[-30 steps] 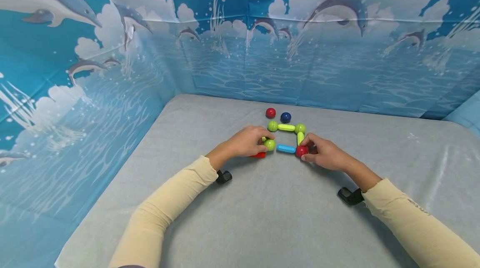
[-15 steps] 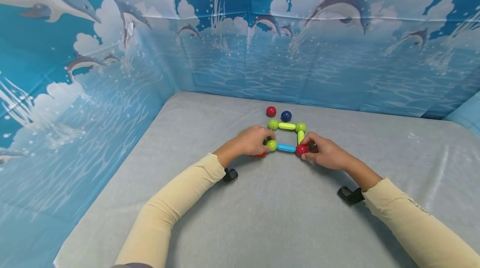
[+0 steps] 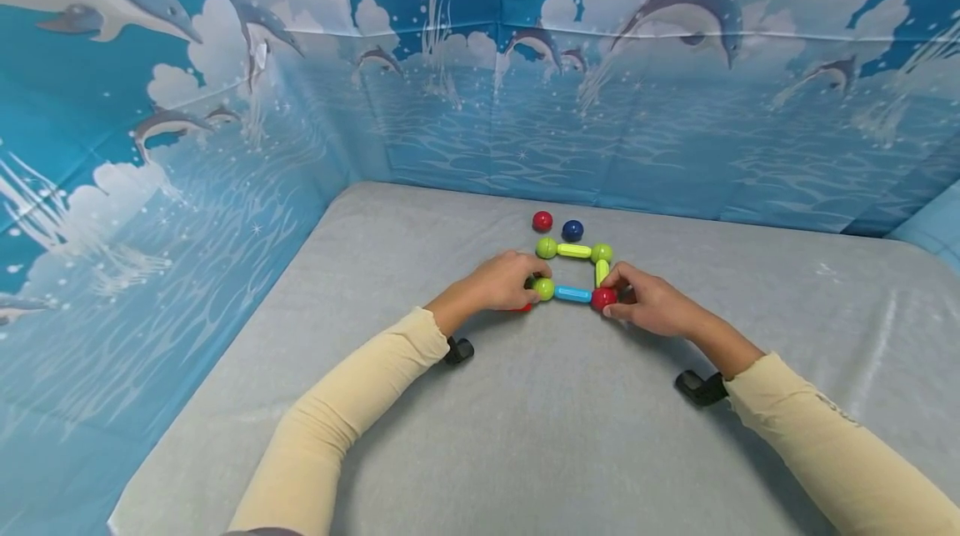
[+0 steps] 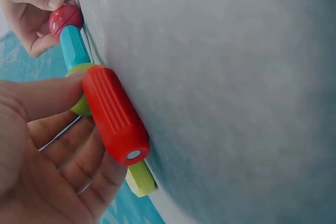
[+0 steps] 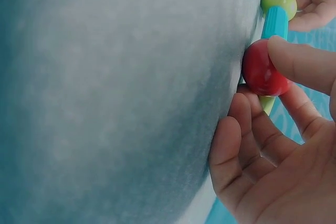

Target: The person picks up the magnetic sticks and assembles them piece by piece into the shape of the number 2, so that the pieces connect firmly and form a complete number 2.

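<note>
My left hand (image 3: 506,280) pinches a green ball (image 3: 544,289) between thumb and fingers. A blue rod (image 3: 573,293) spans from that ball to a red ball (image 3: 603,299), which my right hand (image 3: 651,303) holds by thumb and fingertips. Behind the red ball, a yellow-green rod (image 3: 602,272) leads back to another green ball (image 3: 602,252). From there a second yellow-green rod (image 3: 574,250) runs left to a further green ball (image 3: 546,247). In the left wrist view a thick red rod (image 4: 113,111) with a metal tip lies by my left thumb, and a yellow-green rod (image 4: 139,178) shows beyond it.
A loose red ball (image 3: 542,221) and a dark blue ball (image 3: 572,230) lie just behind the joined pieces. The grey cloth-covered table (image 3: 525,419) meets a dolphin-print curtain (image 3: 450,136) at the back and left.
My left hand has shifted slightly right with the green ball, closing the gap to the blue rod's left end. The right hand stays on the red ball.
</note>
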`<state>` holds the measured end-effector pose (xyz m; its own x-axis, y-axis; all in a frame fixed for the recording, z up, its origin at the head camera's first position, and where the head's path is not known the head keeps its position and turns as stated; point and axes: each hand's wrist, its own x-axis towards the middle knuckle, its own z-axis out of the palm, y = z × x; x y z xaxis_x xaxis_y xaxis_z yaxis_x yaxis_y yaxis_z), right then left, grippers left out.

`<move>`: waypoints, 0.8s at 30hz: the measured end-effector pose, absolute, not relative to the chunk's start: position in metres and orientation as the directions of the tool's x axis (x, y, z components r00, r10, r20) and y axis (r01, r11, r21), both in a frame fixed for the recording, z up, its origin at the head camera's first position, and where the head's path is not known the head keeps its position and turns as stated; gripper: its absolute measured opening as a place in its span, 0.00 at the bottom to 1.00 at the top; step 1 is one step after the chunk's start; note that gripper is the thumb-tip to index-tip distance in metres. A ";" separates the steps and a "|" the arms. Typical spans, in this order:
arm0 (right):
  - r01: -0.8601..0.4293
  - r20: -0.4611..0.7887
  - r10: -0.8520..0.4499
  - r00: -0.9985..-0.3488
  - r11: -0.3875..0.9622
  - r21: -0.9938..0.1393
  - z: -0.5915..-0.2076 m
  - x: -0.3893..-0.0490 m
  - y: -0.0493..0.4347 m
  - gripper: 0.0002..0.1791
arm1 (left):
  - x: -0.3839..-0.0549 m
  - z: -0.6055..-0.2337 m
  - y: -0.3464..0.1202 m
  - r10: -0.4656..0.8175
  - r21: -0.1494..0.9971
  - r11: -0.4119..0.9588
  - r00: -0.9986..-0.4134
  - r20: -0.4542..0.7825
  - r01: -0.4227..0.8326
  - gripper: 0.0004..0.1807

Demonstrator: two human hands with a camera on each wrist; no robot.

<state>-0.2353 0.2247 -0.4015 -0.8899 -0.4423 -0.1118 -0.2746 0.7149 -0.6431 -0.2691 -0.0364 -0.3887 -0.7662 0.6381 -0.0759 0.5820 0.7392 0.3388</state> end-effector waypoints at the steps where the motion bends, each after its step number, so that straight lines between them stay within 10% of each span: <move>1: -0.276 -0.112 -0.443 -0.889 0.715 -0.643 -0.402 -0.236 0.225 0.14 | -0.269 -0.390 -0.038 0.643 0.345 0.733 -0.762 -0.071 0.586 0.20; 24: -0.261 -0.131 -0.440 -0.888 0.719 -0.644 -0.401 -0.236 0.225 0.15 | -0.255 -0.388 -0.080 0.687 0.426 0.680 -0.721 -0.087 0.596 0.07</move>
